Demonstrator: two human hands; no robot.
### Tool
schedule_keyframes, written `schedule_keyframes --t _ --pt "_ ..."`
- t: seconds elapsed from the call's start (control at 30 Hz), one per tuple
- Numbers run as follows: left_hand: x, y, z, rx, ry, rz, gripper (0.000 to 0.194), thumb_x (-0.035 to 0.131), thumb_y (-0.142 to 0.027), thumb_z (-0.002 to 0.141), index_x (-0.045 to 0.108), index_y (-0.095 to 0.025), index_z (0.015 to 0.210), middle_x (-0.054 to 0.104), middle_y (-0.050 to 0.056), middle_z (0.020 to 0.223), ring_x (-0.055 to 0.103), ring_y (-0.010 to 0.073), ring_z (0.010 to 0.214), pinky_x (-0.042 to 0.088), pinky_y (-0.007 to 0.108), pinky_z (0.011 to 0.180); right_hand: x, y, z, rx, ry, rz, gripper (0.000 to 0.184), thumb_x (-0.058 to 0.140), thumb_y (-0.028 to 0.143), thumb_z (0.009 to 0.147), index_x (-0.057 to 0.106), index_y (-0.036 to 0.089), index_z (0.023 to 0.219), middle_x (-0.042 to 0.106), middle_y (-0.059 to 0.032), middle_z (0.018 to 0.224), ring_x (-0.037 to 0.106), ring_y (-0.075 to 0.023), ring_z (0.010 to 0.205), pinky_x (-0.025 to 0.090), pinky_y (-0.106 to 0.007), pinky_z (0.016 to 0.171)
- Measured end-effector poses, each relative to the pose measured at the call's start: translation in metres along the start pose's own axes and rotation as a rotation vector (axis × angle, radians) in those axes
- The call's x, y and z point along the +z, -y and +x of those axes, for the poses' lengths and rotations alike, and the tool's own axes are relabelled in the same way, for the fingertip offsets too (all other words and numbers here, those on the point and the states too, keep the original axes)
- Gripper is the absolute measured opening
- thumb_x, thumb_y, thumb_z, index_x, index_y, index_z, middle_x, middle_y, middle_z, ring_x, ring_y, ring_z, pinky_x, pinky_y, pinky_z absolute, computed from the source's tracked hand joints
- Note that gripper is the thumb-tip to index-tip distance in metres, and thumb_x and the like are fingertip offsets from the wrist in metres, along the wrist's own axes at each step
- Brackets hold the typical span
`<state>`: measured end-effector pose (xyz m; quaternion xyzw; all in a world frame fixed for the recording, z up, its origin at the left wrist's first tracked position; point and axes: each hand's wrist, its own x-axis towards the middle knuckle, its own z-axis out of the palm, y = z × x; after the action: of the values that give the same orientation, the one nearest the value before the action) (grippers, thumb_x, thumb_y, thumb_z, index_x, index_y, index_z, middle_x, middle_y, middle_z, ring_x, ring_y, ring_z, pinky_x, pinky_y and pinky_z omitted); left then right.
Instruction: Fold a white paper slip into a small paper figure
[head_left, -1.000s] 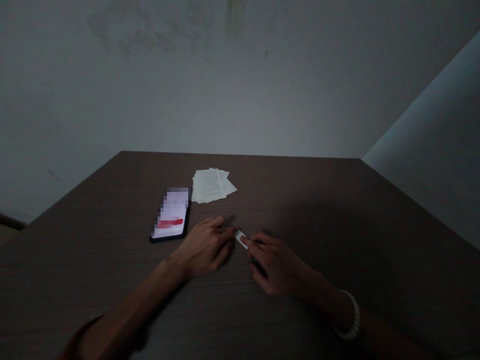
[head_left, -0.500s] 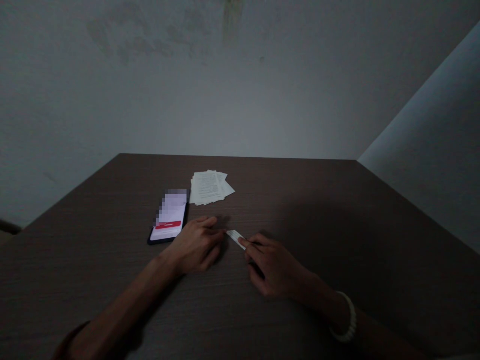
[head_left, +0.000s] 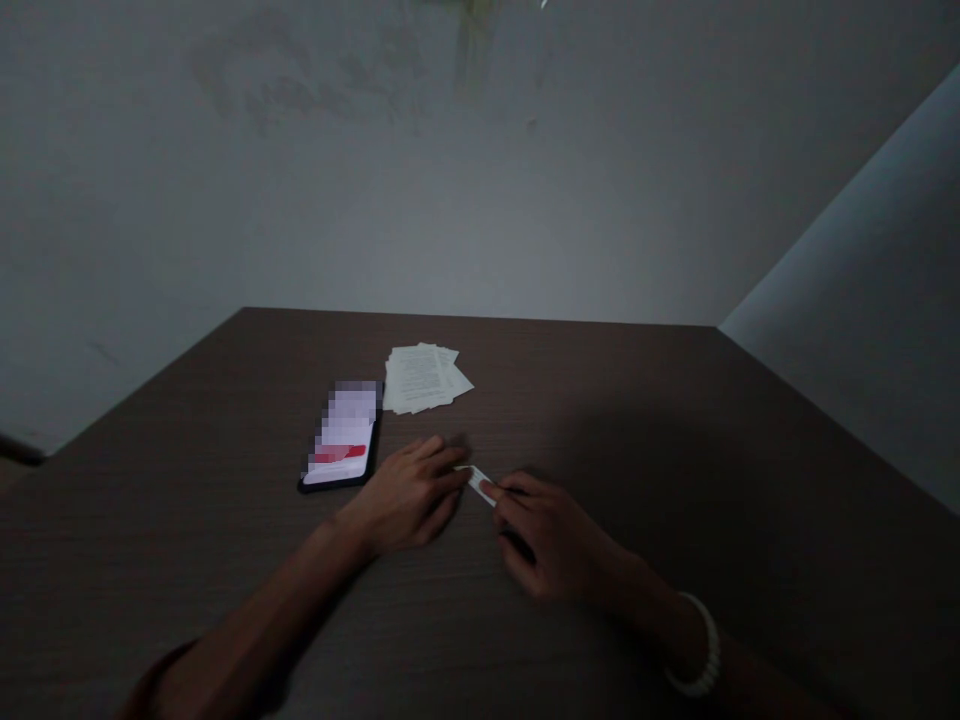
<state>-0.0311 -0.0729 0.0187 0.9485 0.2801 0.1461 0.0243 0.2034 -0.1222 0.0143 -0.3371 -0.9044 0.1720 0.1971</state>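
Across the dark wood-grain desk [head_left: 225, 480], head view, everything is logged from the phone [head_left: 341, 435] as landmark. It lies face up, black-edged, screen lit, with a red bar across the display and the upper part pixelated.

Right of the phone and nearer me: white paper strip [head_left: 476, 485], small and narrow, lying slantwise and low over the desk, its ends between my two hands. Right grip [head_left: 499, 505] is pinched nearly shut on the strip's lower end, index fingertip [head_left: 489, 490] on the paper; the thumb's contact is hidden in shadow. Left grip [head_left: 409, 495] sits directly right of the phone, just beside its lower corner, with fingers loosely together and slightly open, holding nothing visible. Its fingertips [head_left: 461, 478] reach the strip's upper end; touching or just apart, I cannot tell.

Beyond the phone, just to its right: stack of printed sheets [head_left: 424, 380], loosely fanned, flat on the desk. A white bracelet [head_left: 694, 650] circles my right wrist, farther right of the phone. A dark red sleeve [head_left: 154, 680] shows at my left forearm.
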Motion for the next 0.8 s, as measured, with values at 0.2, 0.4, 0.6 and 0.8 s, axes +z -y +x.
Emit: schedule_keyframes --t 0.2,0.4,0.6,0.8 --pt "0.0 -0.002 0.0 -0.073 0.055 0.051 0.037 0.047 -0.025 0.091 0.06 -0.017 0.124 0.056 0.014 0.124 0.05 0.029 0.103 0.045 0.045 0.086 0.002 -0.001 0.001 -0.005 0.003 -0.007 0.028 0.052 0.013 0.081 0.059 0.011 0.108 0.064 -0.0104 0.097 0.053 -0.0245 0.103 0.048 -0.036 0.089" --pt "-0.002 -0.007 0.001 -0.067 0.098 0.074 0.038 0.046 -0.024 0.092 0.056 -0.015 0.128 0.05 0.014 0.131 0.048 0.0286 0.108 0.043 0.045 0.092 0.0 0.003 0.002 0.015 0.005 -0.011 0.03 0.052 0.013 0.081 0.058 0.013 0.11 0.063 -0.0105 0.099 0.053 -0.0245 0.104 0.049 -0.036 0.089" --pt "-0.006 -0.013 0.007 -0.056 0.127 0.125 0.029 0.048 -0.03 0.092 0.061 -0.013 0.112 0.056 0.014 0.117 0.048 0.0295 0.105 0.043 0.044 0.088 0.002 0.004 0.004 0.028 0.005 -0.02 0.037 0.053 0.014 0.081 0.057 0.013 0.118 0.064 -0.0105 0.099 0.053 -0.0254 0.106 0.049 -0.037 0.089" --pt "-0.001 -0.012 0.007 -0.088 0.04 0.068 0.024 0.044 -0.027 0.097 0.064 -0.015 0.095 0.057 0.01 0.1 0.05 0.0249 0.095 0.044 0.04 0.082 0.005 -0.002 0.006 0.065 -0.052 0.012 0.037 0.054 0.012 0.084 0.056 0.014 0.121 0.067 -0.007 0.089 0.056 -0.0234 0.101 0.049 -0.034 0.086"
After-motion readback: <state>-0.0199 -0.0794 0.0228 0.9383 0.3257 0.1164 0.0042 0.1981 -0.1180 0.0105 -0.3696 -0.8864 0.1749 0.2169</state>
